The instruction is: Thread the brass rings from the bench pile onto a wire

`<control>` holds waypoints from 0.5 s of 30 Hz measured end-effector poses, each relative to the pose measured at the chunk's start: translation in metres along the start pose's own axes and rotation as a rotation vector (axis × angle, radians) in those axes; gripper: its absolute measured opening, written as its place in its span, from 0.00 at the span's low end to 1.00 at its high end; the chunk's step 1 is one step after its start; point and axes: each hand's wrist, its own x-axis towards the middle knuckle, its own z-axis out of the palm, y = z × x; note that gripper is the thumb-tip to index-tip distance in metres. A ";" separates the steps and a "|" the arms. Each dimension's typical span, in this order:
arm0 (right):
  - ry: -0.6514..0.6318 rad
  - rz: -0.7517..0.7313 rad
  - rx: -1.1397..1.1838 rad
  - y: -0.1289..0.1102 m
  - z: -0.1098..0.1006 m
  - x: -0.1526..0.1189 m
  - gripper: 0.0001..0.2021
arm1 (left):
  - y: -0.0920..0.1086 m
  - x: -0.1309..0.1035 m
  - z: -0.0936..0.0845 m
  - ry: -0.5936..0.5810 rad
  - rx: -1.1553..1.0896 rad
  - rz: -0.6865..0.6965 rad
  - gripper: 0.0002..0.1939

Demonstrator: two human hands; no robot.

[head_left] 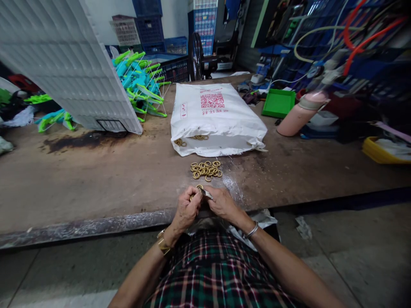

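Note:
At the table's front edge my left hand (188,207) is closed on a gold ring (199,187), with a bit of gold also showing between its fingers. My right hand (222,202) meets it from the right, its fingers closed round a small metal blade (207,194) whose tip touches the ring. Just beyond both hands lies a loose pile of gold rings (207,170). Behind the pile is a white sack (213,107) with red print, its open end facing me and several rings showing inside.
A tilted white ribbed panel (70,55) rises at the left, beside green and blue plastic pieces (141,83). A green tray (278,103), a pink bottle (302,113) and a yellow basket (379,155) stand at the right of the brown table (96,179).

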 end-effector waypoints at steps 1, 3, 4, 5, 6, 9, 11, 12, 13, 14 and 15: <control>-0.019 0.004 -0.011 0.001 0.000 0.001 0.12 | 0.001 -0.002 -0.001 -0.014 -0.007 0.000 0.17; -0.023 0.038 -0.061 0.004 -0.001 0.003 0.12 | 0.007 -0.009 -0.001 -0.053 -0.047 -0.029 0.17; -0.009 0.065 -0.093 0.005 -0.001 0.004 0.13 | 0.011 -0.012 -0.002 -0.078 -0.084 -0.053 0.17; 0.014 0.096 -0.122 0.007 -0.001 0.006 0.13 | 0.015 -0.016 -0.002 -0.102 -0.137 -0.078 0.17; 0.038 0.124 -0.144 0.009 -0.001 0.007 0.13 | 0.020 -0.019 -0.002 -0.116 -0.204 -0.103 0.17; 0.100 0.170 -0.167 0.010 0.001 0.012 0.12 | 0.027 -0.022 -0.007 -0.053 -0.426 -0.169 0.18; 0.143 0.160 -0.161 0.006 0.003 0.014 0.10 | 0.025 -0.019 -0.013 0.042 -0.523 -0.200 0.19; 0.161 0.147 -0.159 0.004 0.004 0.015 0.10 | 0.023 -0.018 -0.016 0.079 -0.550 -0.213 0.18; 0.172 0.134 -0.160 0.000 0.005 0.016 0.10 | 0.021 -0.016 -0.020 0.103 -0.567 -0.222 0.18; 0.173 0.125 -0.167 -0.003 0.006 0.017 0.10 | 0.018 -0.015 -0.023 0.117 -0.580 -0.228 0.18; 0.165 0.122 -0.181 -0.006 0.007 0.017 0.10 | 0.016 -0.015 -0.025 0.120 -0.591 -0.231 0.17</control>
